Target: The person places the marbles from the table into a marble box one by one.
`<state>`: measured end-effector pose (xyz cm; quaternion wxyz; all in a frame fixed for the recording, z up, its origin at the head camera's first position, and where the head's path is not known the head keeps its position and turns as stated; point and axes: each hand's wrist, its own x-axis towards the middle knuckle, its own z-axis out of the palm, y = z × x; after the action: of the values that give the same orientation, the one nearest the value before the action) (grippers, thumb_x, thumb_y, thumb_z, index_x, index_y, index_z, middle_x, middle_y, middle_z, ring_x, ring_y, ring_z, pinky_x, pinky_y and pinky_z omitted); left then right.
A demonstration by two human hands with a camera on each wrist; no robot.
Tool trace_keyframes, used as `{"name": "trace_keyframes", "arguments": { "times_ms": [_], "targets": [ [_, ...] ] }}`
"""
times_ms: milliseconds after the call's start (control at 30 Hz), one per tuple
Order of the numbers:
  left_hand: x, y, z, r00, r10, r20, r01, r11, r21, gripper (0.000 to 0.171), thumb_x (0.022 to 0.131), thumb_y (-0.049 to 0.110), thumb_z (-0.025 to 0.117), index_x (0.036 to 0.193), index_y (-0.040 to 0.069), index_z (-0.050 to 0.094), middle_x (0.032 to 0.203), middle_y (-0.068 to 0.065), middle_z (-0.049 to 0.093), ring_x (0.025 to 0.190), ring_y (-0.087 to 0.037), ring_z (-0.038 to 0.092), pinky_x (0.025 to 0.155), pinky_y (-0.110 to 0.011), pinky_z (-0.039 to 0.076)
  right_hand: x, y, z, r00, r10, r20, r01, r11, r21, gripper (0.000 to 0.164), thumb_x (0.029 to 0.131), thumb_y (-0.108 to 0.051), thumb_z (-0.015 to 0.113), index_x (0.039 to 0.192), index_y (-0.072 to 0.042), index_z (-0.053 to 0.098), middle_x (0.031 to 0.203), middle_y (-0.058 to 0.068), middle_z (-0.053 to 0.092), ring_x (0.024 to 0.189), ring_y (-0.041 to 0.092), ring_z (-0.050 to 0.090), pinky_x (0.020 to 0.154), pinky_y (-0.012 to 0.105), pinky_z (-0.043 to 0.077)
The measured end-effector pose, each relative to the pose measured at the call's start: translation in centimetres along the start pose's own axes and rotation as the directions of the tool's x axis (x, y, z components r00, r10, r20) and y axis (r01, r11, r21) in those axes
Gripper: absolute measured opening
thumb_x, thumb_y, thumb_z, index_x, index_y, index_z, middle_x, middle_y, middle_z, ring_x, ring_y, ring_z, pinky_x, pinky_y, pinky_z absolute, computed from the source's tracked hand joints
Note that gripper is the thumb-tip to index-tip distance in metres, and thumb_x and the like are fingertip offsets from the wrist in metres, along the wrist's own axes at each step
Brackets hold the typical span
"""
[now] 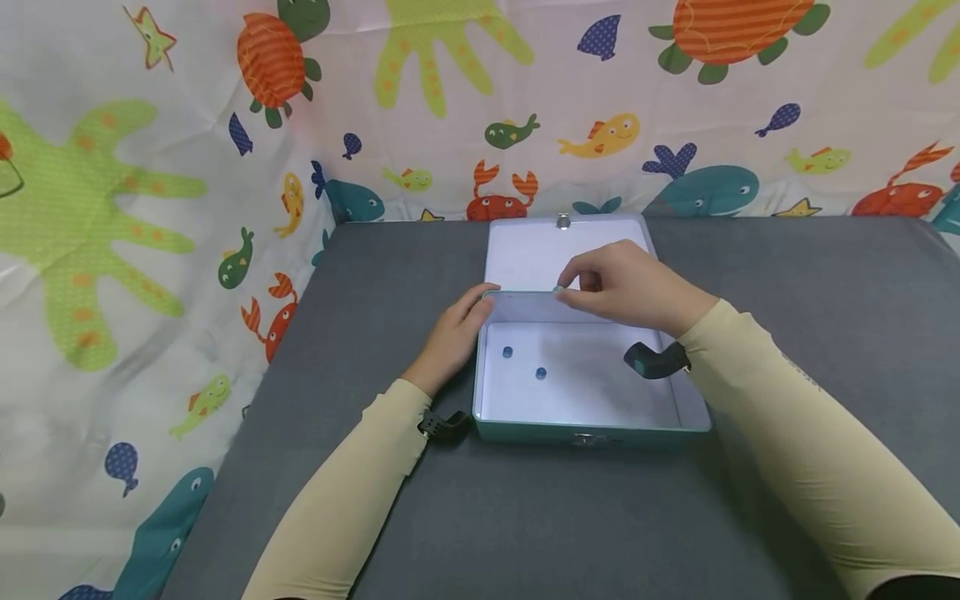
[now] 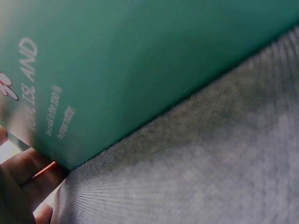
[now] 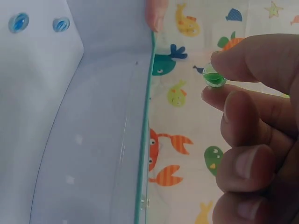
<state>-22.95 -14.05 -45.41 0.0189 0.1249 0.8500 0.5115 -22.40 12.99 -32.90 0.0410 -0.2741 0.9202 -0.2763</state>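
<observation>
My right hand [image 1: 633, 287] pinches a clear glass marble with a green swirl [image 3: 214, 75] between thumb and index finger, high over the back rim of a teal tin box [image 1: 588, 433]. Its other fingers are curled in below. At the box's back left corner, my left hand [image 1: 459, 333] holds the side, with fingertips at the rim. White lettering shows on the teal wall beside the left fingers [image 2: 32, 177] in the left wrist view. Two blue marbles, one farther back [image 1: 507, 352] and one nearer [image 1: 541, 373], lie on the white floor of the box.
The lid [image 1: 521, 250] stands open at the back, with a metal clasp [image 1: 563, 221] on its edge. Grey cloth [image 1: 390, 333] covers the table. A curtain printed with sea animals [image 1: 450, 83] hangs behind it and along the left.
</observation>
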Motion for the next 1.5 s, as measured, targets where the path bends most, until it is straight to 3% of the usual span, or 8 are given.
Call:
{"name": "trace_keyframes", "arguments": {
  "times_ms": [433,900,1133,1500],
  "targets": [
    [-0.1,0.0,0.0,1.000,-0.029,0.004,0.029,1.000,-0.001,0.049,0.110,0.056,0.041,0.149,0.031,0.057,0.147,-0.001,0.061,0.133,-0.022,0.057,0.115,-0.052,0.042,2.0,-0.9,1.9,0.996,-0.089,-0.004,0.089,0.995,0.038,0.010,0.093,-0.018,0.081,0.101,-0.012,0.081,0.065,-0.002,0.059,0.061,0.016,0.052,0.060,0.032,0.043],
    [0.1,-0.1,0.3,1.000,-0.023,0.003,0.023,1.000,-0.013,0.047,0.110,0.054,0.042,0.146,0.030,0.058,0.141,0.001,0.064,0.128,-0.022,0.058,0.113,-0.051,0.043,2.4,0.1,3.9,0.996,-0.087,0.002,0.086,0.986,0.142,0.014,0.094,-0.017,0.080,0.107,-0.011,0.082,0.064,-0.002,0.057,0.062,0.017,0.051,0.060,0.030,0.042],
    [0.1,0.0,0.0,1.000,-0.017,0.000,0.017,1.000,-0.015,0.047,0.110,0.054,0.042,0.145,0.027,0.058,0.137,-0.002,0.065,0.123,-0.024,0.059,0.111,-0.050,0.044,2.7,0.3,5.3,0.990,-0.118,0.077,0.106,0.984,0.143,0.016,0.095,-0.017,0.078,0.109,-0.010,0.082,0.063,-0.004,0.056,0.062,0.015,0.051,0.061,0.030,0.043],
    [0.2,-0.1,0.1,1.000,-0.019,0.004,0.019,1.000,-0.004,0.048,0.109,0.056,0.043,0.145,0.029,0.058,0.141,-0.001,0.063,0.125,-0.023,0.058,0.111,-0.050,0.044,3.0,0.8,6.7,0.977,-0.046,0.207,0.028,0.996,0.087,0.017,0.095,-0.018,0.079,0.110,-0.010,0.081,0.063,-0.001,0.055,0.063,0.015,0.050,0.063,0.031,0.042]
  ]
}}
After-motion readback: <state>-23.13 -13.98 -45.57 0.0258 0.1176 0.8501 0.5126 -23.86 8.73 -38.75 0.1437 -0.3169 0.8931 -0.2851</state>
